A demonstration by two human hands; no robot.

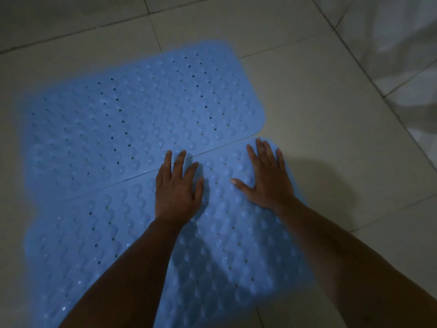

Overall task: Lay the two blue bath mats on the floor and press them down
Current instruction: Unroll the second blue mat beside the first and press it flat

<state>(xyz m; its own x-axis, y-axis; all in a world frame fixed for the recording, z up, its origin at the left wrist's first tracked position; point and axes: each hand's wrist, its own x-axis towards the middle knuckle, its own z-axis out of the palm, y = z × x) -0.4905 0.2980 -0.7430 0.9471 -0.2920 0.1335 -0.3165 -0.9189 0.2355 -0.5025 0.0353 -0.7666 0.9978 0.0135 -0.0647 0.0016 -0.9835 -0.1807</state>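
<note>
Both grips flat, fingers straight: left hand [176, 189], right hand [268, 177] on near mat [146, 235]

Dim, pale tiled floor [307, 95]

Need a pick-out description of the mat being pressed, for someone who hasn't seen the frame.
On the tiled floor lie two blue mats edge to edge. Take the near mat, closest to the camera. Unlike the far mat, it has the left hand and right hand flat on it.

left hand [177, 188] flat, right hand [267, 176] flat, fingers spread
</note>
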